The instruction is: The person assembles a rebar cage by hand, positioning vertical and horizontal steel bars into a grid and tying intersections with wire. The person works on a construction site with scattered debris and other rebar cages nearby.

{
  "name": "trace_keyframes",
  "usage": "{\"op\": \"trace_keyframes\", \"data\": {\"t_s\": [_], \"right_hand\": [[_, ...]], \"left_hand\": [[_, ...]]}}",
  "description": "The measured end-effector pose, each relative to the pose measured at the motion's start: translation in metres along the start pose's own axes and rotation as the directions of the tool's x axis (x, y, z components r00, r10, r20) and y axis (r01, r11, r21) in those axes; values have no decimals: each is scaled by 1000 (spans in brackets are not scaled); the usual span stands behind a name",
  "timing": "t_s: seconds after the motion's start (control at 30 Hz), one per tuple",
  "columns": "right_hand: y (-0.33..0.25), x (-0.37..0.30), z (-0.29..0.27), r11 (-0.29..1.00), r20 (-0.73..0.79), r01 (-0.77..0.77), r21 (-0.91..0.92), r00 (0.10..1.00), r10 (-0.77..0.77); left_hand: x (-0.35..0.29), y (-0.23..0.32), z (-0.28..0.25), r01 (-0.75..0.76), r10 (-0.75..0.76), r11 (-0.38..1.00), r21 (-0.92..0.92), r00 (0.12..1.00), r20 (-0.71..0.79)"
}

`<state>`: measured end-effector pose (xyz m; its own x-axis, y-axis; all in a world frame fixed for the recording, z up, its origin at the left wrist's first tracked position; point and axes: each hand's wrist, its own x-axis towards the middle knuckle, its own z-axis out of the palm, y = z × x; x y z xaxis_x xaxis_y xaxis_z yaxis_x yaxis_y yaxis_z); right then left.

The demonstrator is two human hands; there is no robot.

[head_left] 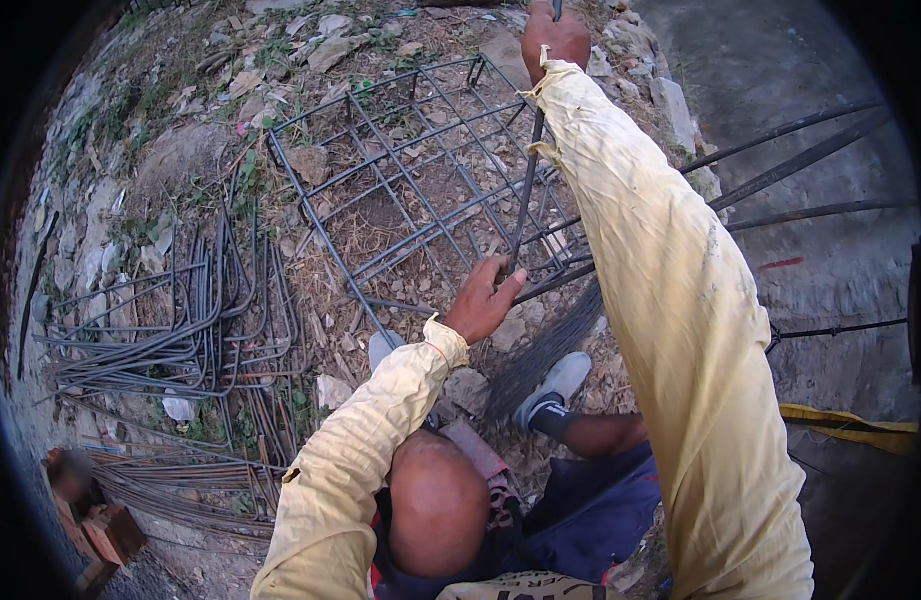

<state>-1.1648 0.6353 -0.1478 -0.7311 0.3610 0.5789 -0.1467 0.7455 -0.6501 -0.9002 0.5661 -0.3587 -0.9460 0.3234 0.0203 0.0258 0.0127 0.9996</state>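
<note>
A cage of tied steel bars rests on the rough ground ahead of me. A dark steel bar slants across its right side. Far out at the top, my right hand is closed in a fist around the upper part of that bar. My left hand is at the bar's lower end, beside the cage's near right corner, with its thumb and fingers closed about it. The exact grip of the left fingers is partly hidden. Both arms wear pale yellow sleeves.
Bent steel bars lie piled at the left, with long thin rods nearer me. Several long bars extend right over grey paving. Dark thin wires lie by my foot. A yellow strap and rubble surround me.
</note>
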Motion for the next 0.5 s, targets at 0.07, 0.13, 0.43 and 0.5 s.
{"op": "trace_keyframes", "data": {"t_s": [0.07,0.13,0.43,0.5], "right_hand": [[-1,-10,-2,992,56,-120,-44,991,123],[2,-29,0,963,141,-269,13,954,264],[-16,-99,-61,955,-89,-53,292,993,83],[-8,-103,-73,948,-95,-19,318,994,52]], "left_hand": [[-9,-15,-9,0,1,1000,15,1000,-27],[-32,-35,-31,101,-105,992,-78,994,-43],[-130,-27,-94,281,-335,925,-255,920,-203],[-140,-29,-91,259,-346,912,-318,902,-259]]}}
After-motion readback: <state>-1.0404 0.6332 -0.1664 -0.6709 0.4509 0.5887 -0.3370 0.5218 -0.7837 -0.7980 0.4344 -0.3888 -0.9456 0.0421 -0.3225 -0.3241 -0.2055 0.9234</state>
